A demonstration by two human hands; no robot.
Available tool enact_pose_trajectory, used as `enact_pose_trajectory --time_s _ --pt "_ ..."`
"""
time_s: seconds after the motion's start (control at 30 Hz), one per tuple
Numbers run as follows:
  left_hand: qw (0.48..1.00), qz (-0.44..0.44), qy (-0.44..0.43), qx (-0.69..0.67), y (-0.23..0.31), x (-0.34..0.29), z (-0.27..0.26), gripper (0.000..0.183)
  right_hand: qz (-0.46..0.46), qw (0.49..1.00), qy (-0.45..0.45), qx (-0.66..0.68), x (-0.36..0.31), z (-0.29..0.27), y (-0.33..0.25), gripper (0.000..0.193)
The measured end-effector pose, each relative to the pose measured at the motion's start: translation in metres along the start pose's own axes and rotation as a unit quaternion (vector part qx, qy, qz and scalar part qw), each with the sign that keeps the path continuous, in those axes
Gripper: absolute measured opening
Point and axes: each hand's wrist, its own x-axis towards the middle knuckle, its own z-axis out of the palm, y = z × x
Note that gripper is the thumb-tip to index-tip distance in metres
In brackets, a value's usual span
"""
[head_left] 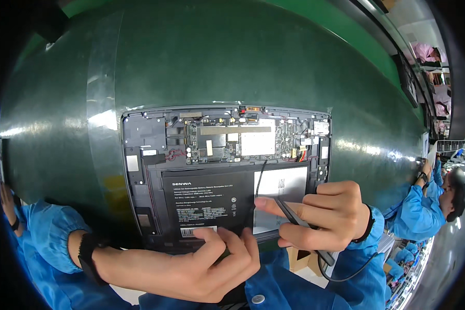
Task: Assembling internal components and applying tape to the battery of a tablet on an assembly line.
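Observation:
An opened tablet (pixel 144 132) lies on the green surface, with its circuit board (pixel 284 137) along the far side. A black battery (pixel 206 188) fills the near middle, beside a pale silver plate (pixel 281 186). From the board, a thin black wire (pixel 262 175) runs down to my right fingertips. My right hand (pixel 330 217) is closed round a slim dark pen-shaped tool (pixel 293 214), its index finger stretched over the silver plate. At the tablet's near edge, my left hand (pixel 217 266) has bent, separated fingers over the battery's lower end and shows nothing held.
The green work surface (pixel 191 57) extends beyond the tablet, crossed by a strip of clear tape (pixel 102 82) on the left. A black cord (pixel 346 279) loops below my right hand, near a cardboard box (pixel 298 260). On the right, a co-worker in blue (pixel 413 212) sits nearby.

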Motion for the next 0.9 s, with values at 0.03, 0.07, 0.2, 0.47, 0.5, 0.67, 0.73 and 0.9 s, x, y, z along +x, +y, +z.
enact_pose_trajectory --time_s 0.03,0.07,0.2,0.47,0.5,0.67,0.73,0.9 --pt "1.000 0.002 0.010 -0.001 -0.002 0.001 0.000 0.027 0.005 1.000 -0.007 -0.019 0.001 0.000 0.001 0.013" --pt "1.000 0.003 0.010 0.001 -0.003 0.001 -0.001 0.027 0.004 1.000 -0.006 -0.021 0.001 0.000 0.002 0.013" --pt "0.998 -0.004 -0.029 -0.064 -0.007 0.001 -0.005 0.029 0.001 0.999 -0.015 -0.040 0.001 0.000 0.007 0.027" --pt "0.996 -0.056 -0.058 -0.022 -0.018 0.001 -0.002 0.027 0.015 1.000 -0.017 -0.018 0.002 0.003 0.009 0.019" --pt "0.997 -0.054 -0.059 -0.021 -0.017 0.001 0.000 0.027 0.016 1.000 -0.015 -0.019 0.002 0.006 0.011 0.019" --pt "0.993 -0.077 -0.034 -0.087 -0.021 0.002 0.005 0.027 0.013 1.000 0.006 -0.016 0.001 0.012 0.013 0.025" --pt "0.994 -0.074 -0.033 -0.077 -0.022 0.000 0.004 0.027 0.021 0.999 0.016 -0.029 0.002 0.013 0.014 0.025" --pt "0.994 -0.051 -0.064 -0.073 -0.028 0.003 0.001 0.028 0.032 0.997 0.017 -0.063 0.003 0.017 0.012 0.022"
